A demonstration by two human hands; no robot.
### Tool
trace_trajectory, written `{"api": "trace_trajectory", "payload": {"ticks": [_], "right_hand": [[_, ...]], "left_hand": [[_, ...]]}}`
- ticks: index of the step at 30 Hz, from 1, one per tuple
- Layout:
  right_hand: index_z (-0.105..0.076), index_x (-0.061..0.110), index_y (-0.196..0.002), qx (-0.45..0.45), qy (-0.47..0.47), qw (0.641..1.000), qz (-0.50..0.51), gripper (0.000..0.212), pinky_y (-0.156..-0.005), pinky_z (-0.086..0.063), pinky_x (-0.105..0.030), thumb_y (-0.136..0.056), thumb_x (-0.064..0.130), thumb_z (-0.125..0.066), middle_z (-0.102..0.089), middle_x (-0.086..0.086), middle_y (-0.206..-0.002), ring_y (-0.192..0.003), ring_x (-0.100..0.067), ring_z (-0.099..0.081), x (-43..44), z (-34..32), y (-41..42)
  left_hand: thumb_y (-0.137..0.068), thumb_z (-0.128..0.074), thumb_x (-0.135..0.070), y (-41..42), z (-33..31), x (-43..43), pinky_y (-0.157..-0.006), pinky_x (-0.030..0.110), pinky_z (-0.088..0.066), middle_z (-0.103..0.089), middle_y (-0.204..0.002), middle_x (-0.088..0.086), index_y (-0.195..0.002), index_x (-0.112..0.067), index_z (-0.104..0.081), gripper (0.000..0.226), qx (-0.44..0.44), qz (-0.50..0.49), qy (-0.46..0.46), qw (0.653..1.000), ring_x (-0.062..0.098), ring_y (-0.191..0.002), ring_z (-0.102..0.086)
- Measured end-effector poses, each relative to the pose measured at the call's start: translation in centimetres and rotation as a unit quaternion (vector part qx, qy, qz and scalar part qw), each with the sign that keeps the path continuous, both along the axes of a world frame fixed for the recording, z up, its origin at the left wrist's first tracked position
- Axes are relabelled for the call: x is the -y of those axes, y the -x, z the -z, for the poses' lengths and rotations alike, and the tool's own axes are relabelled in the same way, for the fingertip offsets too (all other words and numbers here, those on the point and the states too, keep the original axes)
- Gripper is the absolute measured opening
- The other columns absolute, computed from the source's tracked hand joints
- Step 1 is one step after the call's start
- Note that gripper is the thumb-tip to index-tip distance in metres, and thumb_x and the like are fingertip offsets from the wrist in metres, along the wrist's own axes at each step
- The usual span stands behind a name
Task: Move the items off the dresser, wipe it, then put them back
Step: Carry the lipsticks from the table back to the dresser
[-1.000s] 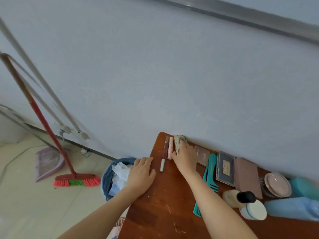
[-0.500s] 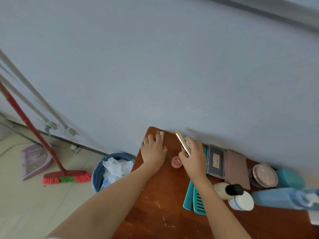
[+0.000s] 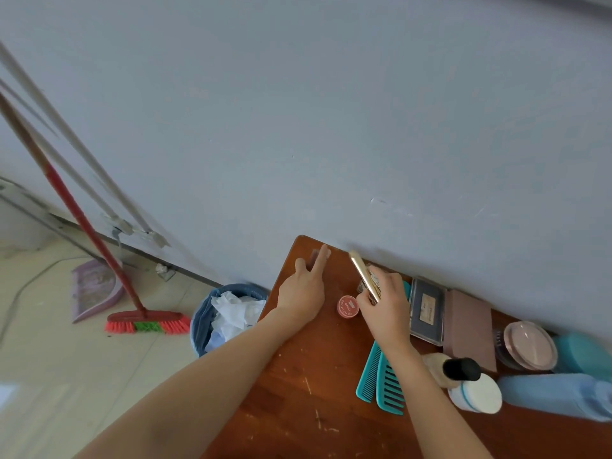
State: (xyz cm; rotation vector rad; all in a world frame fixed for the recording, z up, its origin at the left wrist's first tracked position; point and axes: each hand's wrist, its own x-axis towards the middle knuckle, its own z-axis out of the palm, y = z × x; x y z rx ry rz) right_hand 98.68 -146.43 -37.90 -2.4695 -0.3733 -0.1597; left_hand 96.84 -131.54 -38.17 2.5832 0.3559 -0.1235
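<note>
left hand (image 3: 303, 293): fingers stretched onto the dresser (image 3: 298, 392) back corner, gripping nothing
right hand (image 3: 385, 306): curled round a gold tube (image 3: 364, 276), lifted beside the red pot (image 3: 347, 306)
progress: looks midway; combs (image 3: 384, 382) and other items crowd the right

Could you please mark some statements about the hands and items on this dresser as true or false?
1. The right hand holds a gold tube. True.
2. A red tin sits on the dresser between the left hand and the right. True.
3. The left hand grips the red tin. False: its fingers lie straight near the dresser's back corner.
4. The teal combs lie in the bin. False: they lie on the dresser; the bin stands on the floor.
</note>
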Motion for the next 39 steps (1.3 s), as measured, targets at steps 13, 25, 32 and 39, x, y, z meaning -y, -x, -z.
{"api": "trace_trajectory", "payload": {"ticks": [13,25,32,39], "right_hand": [[-0.056,0.010,-0.118,-0.002,0.003,1.000,0.005,0.040,-0.057,-0.045,-0.018,-0.079,0.008,-0.066,-0.055,-0.009,-0.096,-0.075,-0.019,-0.057,-0.5,-2.6,3.0],[-0.054,0.011,-0.119,-0.008,0.046,0.954,0.295,0.037,-0.069,-0.047,-0.023,-0.082,0.010,-0.060,-0.053,-0.007,-0.110,-0.093,-0.020,-0.058,0.7,-6.1,14.6],[-0.056,0.014,-0.121,-0.042,0.042,0.824,0.564,0.040,-0.073,-0.041,-0.024,-0.081,0.011,-0.060,-0.054,-0.009,-0.105,-0.085,-0.027,-0.060,-5.7,-7.1,28.9],[-0.062,0.010,-0.110,-0.053,0.052,0.696,0.715,0.051,-0.066,-0.046,-0.037,-0.071,0.033,-0.038,-0.054,-0.012,-0.093,-0.073,-0.036,-0.059,-10.2,-9.6,45.3]], "left_hand": [[-0.098,-0.030,-0.023,3.1,-3.2,-1.5,-0.072,0.029,-0.042,-0.052,-0.113,0.002,-0.131,-0.016,-0.037,0.035,0.033,-0.008,0.080,0.996,0.021,-0.092,-0.054],[-0.097,-0.035,-0.031,4.3,-5.3,-1.1,-0.058,0.024,-0.041,-0.049,-0.125,0.000,-0.134,-0.019,-0.030,0.040,0.079,0.313,0.120,0.939,0.016,-0.079,-0.058],[-0.097,-0.037,-0.031,10.9,-7.1,-2.0,-0.070,0.024,-0.051,-0.044,-0.132,0.000,-0.138,-0.020,-0.025,0.045,0.052,0.558,0.089,0.823,0.014,-0.090,-0.060],[-0.098,-0.035,-0.031,21.7,-9.9,-0.5,-0.083,0.021,-0.047,-0.048,-0.130,-0.001,-0.138,-0.020,-0.027,0.042,0.074,0.715,0.087,0.690,0.014,-0.102,-0.060]]}}
